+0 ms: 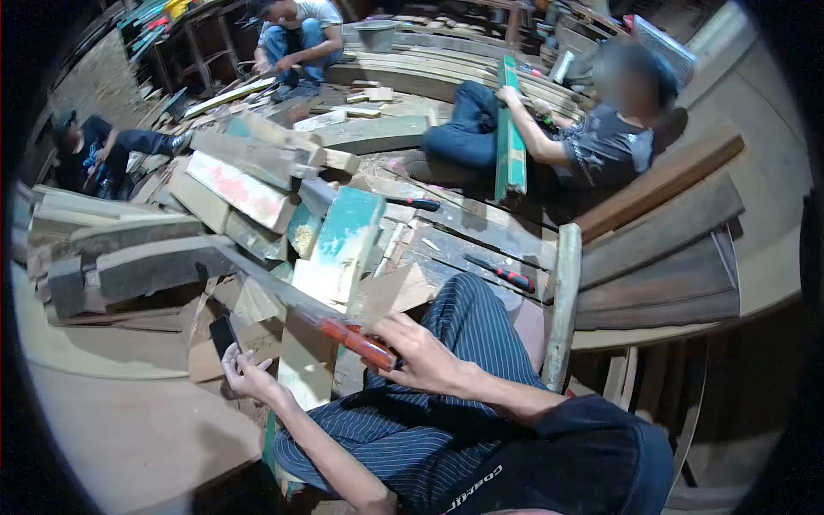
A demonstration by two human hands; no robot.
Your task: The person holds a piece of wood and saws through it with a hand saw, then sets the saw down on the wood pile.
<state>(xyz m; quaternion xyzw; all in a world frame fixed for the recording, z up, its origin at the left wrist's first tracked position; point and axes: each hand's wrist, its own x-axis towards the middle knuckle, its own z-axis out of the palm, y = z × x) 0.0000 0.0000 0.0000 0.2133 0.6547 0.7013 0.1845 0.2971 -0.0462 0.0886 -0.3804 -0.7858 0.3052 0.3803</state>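
My right hand (421, 354) is wrapped round the orange-red handle of a handsaw (365, 343), above my striped trousers. Its long grey blade, blurred, points up and left across the wood pieces. At the lower left, my left hand (249, 378) grips a thin black slab that looks like a phone (225, 336), held at its lower end. Between the hands stands a pale board (307, 356), partly covered by the saw. A block with worn green and white paint (348, 227) lies just beyond the blade.
A heap of offcuts (240, 189) fills the left. Red-and-black tools (506, 273) lie on the planks ahead. A round post (562, 300) rises beside my right knee. One person holds a green beam (510, 137); two others sit farther back. Long boards (661, 257) lie at right.
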